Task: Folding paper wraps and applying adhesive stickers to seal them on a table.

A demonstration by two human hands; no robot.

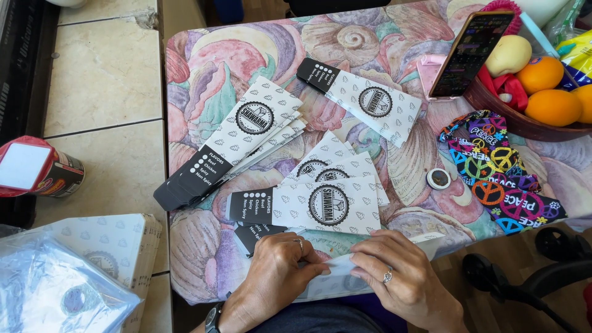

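Nearest me, I see my left hand (274, 271) and right hand (401, 277) meeting knuckles-up at the table's (203, 246) near edge, fingers curled and pinched on 1 white paper sleeve (336, 266). Its print is mostly hidden under my fingers. Just beyond lies a fanned pile of sleeves (333, 197), a thicker stack (237, 139) to the left, and 1 single sleeve (364, 98) farther off. At far right, a fruit bowl (524, 120) is cut off by the frame.
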